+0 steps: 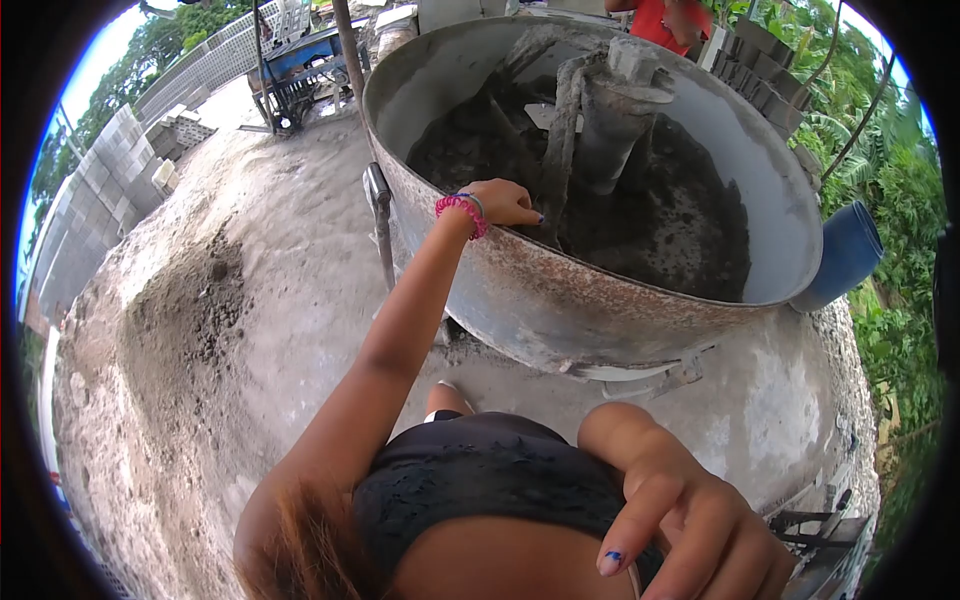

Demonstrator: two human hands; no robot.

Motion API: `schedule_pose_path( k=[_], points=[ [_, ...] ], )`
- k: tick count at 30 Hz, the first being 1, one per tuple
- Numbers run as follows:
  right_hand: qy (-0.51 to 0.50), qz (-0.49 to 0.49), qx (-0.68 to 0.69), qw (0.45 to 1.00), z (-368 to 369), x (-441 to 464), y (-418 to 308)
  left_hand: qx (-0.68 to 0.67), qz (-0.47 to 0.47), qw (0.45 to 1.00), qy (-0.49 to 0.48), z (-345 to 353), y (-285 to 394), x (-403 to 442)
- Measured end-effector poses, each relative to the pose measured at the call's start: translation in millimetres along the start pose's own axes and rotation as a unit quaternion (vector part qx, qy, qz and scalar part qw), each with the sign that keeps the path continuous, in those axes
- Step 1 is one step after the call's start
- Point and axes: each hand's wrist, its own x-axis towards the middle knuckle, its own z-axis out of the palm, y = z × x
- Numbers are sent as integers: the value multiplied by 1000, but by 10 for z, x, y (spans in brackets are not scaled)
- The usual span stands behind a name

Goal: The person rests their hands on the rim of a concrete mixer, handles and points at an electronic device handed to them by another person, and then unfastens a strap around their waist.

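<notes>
A large round metal mixing drum [600, 290] stands in front of me, its outside rusty and smeared with cement. Dark wet mix [690, 215] lies in its bottom, around a cement-crusted central post [612, 130] with mixing arms. My left hand [502, 203] is at the near rim of the drum, fingers bent over the edge and partly hidden; a pink coiled band [462, 212] circles its wrist. Close to the camera at lower right, my right hand [700, 530] is raised before my body. Its fingers are loosely bent and apart, with nothing visible in them.
Rough cement-covered ground [290, 260] surrounds the drum. A blue plastic barrel [845, 258] leans at its right side. Grey blocks [105, 175] are stacked at left, more blocks [755, 65] behind. A person in red [662, 22] stands beyond the drum, near a blue machine [300, 65] farther left.
</notes>
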Motion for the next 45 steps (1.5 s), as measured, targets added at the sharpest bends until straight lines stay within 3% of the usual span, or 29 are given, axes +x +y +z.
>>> schedule_pose_path(
  k=[6,11,17,21,26,29,32,39,40,41,42,44,45],
  points=[
    [15,54,-1,998,17,49,-93,-9,0,1000,1,-14,34,-37],
    [89,21,-21,996,226,-34,-39,-15,8,1000,12,-7,10,-31],
    [61,6,0,998,151,-64,10,1,21,1000,17,1,-8,-22],
    [94,80,-12,992,254,30,-133,-8,19,1000,20,7,-19,-10],
    [103,-2,-43,994,240,-35,19,-15,11,999,30,-3,-8,-35],
    [110,1,-20,994,317,-93,-9,-8,11,1000,26,7,-9,-24],
    [29,-5,-4,1000,12,-39,17,-10,6,1000,29,1,-7,-39],
    [53,-56,-183,980,-895,-149,229,-20,11,999,25,14,-19,-20],
    [79,50,-269,959,-1159,-263,182,-22,11,999,23,14,-23,-17],
    [149,83,-357,918,-1342,-305,316,-25,11,999,21,13,-27,-17],
    [187,185,-472,842,-1445,-317,392,-29,9,999,20,19,-34,-12],
    [191,359,-567,716,-1677,-527,639,-37,5,999,19,33,-50,16],
    [116,437,-636,626,-1749,-741,748,-46,5,999,19,41,-58,30]
  ],
)
